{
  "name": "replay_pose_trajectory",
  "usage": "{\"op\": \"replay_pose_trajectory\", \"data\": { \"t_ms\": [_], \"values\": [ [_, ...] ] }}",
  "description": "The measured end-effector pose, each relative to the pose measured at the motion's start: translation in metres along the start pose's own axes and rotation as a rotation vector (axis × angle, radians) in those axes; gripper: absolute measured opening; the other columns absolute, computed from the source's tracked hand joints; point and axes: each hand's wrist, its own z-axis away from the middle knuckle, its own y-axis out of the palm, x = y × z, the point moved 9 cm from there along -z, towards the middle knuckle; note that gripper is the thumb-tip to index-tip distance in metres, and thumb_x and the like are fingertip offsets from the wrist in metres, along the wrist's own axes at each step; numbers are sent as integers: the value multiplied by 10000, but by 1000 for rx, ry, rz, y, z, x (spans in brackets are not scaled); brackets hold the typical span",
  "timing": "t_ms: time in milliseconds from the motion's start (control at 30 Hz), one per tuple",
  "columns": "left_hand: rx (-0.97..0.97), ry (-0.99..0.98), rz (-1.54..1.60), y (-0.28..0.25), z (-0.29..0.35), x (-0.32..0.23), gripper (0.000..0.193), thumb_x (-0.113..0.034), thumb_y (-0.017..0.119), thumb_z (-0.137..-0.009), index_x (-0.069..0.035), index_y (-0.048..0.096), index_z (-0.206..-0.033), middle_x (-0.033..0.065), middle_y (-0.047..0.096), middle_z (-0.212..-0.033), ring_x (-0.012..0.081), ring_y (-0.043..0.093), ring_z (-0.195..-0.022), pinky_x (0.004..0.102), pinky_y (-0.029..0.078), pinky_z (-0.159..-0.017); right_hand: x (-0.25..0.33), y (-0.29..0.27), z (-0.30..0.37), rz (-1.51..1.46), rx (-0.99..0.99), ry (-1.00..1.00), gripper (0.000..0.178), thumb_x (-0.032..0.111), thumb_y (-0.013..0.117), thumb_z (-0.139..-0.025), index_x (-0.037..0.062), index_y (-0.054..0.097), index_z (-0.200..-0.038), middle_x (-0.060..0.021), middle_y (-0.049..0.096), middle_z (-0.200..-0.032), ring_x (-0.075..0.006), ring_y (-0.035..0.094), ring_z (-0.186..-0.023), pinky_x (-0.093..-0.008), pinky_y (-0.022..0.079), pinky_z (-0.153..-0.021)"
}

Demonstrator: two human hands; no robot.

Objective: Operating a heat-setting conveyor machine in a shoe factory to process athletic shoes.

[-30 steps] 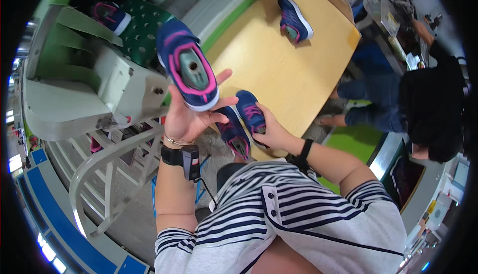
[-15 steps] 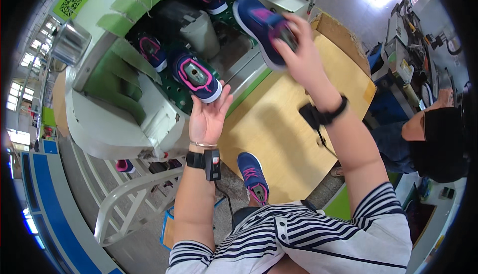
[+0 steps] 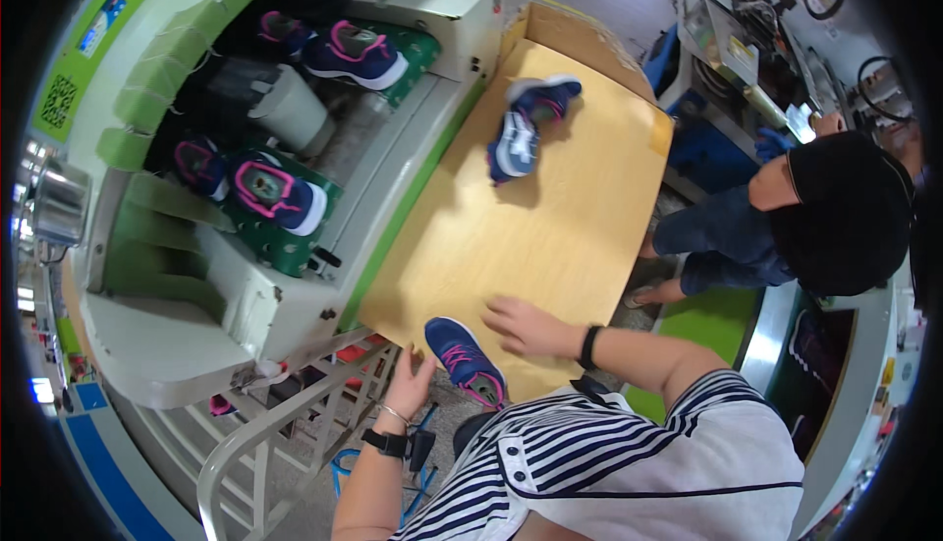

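A navy sneaker (image 3: 460, 352) with pink laces lies at the near edge of the light wooden table (image 3: 570, 236), toe pointing away. My left hand (image 3: 409, 384) is at its left side, fingers apart, holding nothing. To its right my right hand (image 3: 530, 328) hovers over or rests on the wood with spread fingers, also with nothing in it; contact with the shoe cannot be made out. At the table's far part lie two dark shoes against each other: a navy one (image 3: 546, 99) and one with a bright, shiny upper (image 3: 516, 148).
Left stands a white and green machine (image 3: 187, 315). In its opening, navy shoes with pink collars (image 3: 275, 197) (image 3: 356, 55) sit on green plates around a grey block (image 3: 295, 109). A cardboard wall (image 3: 570, 45) edges the table. Another person (image 3: 825, 207) works at right; metal rails (image 3: 255, 443) stand lower left.
My right hand has let go of the shoe it held. Both hands have come back from the machine to the sneaker at the near edge. The view has shifted.
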Motion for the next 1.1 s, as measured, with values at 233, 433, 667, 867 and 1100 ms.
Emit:
{"op": "replay_pose_trajectory", "data": {
  "t_ms": [233, 433, 667, 867, 1100],
  "values": [
    [206, -280, 253, 83, 4, 9, 680, -498, 624, -937, 1, 430, -1358, 170, 642, -1045, 223, 683, -954, 345, 575, -532, -49, -50, 80, 80, -216, 404, 595, 195, 673, -869, 2, 468, -1393, -248, 426, -1451, -426, 404, -1352, -482, 345, -1136],
    [53, -250, 199, 83, 14, -7, 469, -408, 558, -1002, -76, 467, -1320, 119, 665, -1019, 248, 715, -702, 367, 619, -593, -52, -182, -85, 284, -641, 243, 585, 245, 703, -858, 77, 503, -1382, -219, 402, -1484, -442, 339, -1387, -539, 306, -1143],
    [134, -129, 403, 92, -5, -33, 555, -363, 649, -956, -91, 433, -1389, 164, 514, -1276, 299, 655, -996, 453, 633, -678, -144, -198, -170, -26, -745, 779, 628, 401, 718, -833, 108, 544, -1360, -173, 203, -1610, -471, 173, -1470, -684, 242, -1109],
    [251, -297, 451, 94, 4, -44, 654, -295, 634, -976, -123, 247, -1475, 145, 548, -1285, 301, 626, -1091, 494, 623, -713, -188, -178, -120, -726, -1123, 777, 1035, 286, 798, -663, 102, 236, -1513, -270, 176, -1556, -405, 375, -1347, -481, 379, -1102],
    [221, -240, 439, 100, -9, -52, 634, -235, 655, -964, -20, 292, -1437, 174, 565, -1242, 276, 613, -1100, 399, 596, -793, -182, -159, -59, -279, -669, 708, 937, 127, 771, -673, 166, 348, -1508, -256, 476, -1357, -389, 520, -1180, -487, 450, -1024]
  ]
}}
